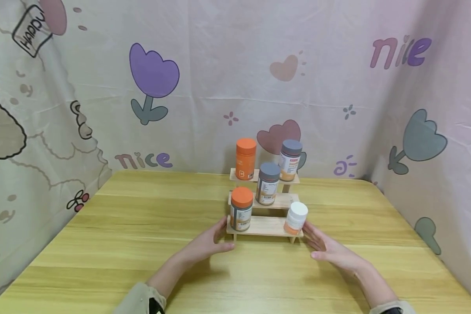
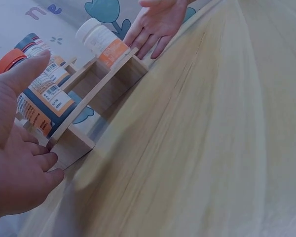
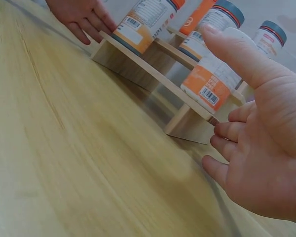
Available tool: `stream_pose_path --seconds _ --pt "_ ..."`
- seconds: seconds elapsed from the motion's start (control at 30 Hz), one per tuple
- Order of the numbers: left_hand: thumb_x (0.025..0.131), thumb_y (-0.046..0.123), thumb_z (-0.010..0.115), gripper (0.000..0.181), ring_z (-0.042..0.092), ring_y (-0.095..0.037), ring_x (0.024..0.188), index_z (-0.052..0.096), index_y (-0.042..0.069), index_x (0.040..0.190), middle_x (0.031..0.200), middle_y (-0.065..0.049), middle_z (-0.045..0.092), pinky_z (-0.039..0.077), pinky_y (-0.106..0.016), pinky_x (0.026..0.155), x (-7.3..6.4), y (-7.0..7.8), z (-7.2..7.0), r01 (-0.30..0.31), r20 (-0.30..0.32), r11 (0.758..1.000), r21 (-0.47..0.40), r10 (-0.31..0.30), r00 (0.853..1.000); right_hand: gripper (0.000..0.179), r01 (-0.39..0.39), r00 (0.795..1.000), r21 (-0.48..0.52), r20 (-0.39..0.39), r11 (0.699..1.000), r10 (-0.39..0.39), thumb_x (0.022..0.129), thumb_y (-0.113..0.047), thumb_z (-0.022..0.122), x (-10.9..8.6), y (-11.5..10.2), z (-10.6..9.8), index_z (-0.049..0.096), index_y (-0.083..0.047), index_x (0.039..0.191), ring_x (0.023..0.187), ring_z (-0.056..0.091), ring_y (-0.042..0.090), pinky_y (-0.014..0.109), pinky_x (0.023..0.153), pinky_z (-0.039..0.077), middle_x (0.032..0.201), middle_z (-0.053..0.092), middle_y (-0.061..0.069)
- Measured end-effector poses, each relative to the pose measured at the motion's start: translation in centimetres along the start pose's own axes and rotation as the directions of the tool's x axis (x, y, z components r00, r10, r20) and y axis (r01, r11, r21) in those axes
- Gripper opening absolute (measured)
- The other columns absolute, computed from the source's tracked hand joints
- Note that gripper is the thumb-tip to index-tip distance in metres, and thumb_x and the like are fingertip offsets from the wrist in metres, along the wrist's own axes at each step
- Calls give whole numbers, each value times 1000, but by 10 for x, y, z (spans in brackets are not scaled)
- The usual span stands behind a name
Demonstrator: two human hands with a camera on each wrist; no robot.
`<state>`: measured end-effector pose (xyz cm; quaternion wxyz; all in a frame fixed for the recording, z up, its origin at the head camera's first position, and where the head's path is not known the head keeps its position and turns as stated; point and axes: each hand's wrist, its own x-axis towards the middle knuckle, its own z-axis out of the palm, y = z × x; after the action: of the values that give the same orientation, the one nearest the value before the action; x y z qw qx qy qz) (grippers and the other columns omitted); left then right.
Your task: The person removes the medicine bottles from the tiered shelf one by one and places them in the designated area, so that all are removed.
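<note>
A three-step wooden rack [image 1: 267, 226] stands on the table, bearing several capped bottles. On the lowest step are an orange-capped bottle [image 1: 241, 211] at left and a white-capped bottle [image 1: 296, 218] at right. A grey-capped bottle [image 1: 267, 185] sits on the middle step. The top step carries an all-orange bottle [image 1: 245, 159] and another grey-capped bottle [image 1: 290, 161]. My left hand [image 1: 205, 245] is at the rack's left end, fingertips at the lowest step, thumb spread apart. Mirroring it, my right hand [image 1: 335, 253] has relaxed fingers at the right end, beside the white-capped bottle.
The wood-grain table [image 1: 121, 226] extends to both sides and in front of the rack. Close behind its back edge hangs a printed cloth [image 1: 220, 65] with flowers and lettering, which also runs along the left and right sides.
</note>
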<state>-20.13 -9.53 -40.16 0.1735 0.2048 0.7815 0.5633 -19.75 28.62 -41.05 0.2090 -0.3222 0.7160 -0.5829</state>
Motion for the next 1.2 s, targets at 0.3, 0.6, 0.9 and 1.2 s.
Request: stream_pose_path --seconds 0.3,0.6,0.9,1.2 --pt "87 29 65 90 19 -34 136 5 -3 146 151 -19 14 16 -46 109 1 5 -6 -4 14 1000 -4 4 1000 85 1 1000 -17 -7 1000 -1 93 -13 54 3 1 0 -12 5 143 130 -5 48 14 102 20 146 -14 29" --pt "87 31 65 90 19 -37 136 6 0 148 152 -16 10 15 -50 108 2 10 -19 30 -7 998 52 -30 1000 80 -17 1000 1 6 1000 17 95 -10 50 0 -1 2 -12 2 144 132 -5 42 14 102 21 147 -16 27" --pt "87 36 62 90 13 -35 138 4 1 148 152 -17 9 13 -43 110 16 30 -54 -49 -117 996 79 58 991 79 11 1000 19 12 1000 -12 96 -12 49 -1 0 2 -12 1 145 134 -1 26 14 103 18 146 -17 27" --pt "88 39 61 86 21 -29 137 10 5 148 152 -12 18 20 -41 110 42 76 -79 -91 -267 995 37 98 959 78 19 1000 46 10 999 -20 96 -10 47 -1 1 4 -13 1 144 134 2 17 14 103 17 146 -18 27"
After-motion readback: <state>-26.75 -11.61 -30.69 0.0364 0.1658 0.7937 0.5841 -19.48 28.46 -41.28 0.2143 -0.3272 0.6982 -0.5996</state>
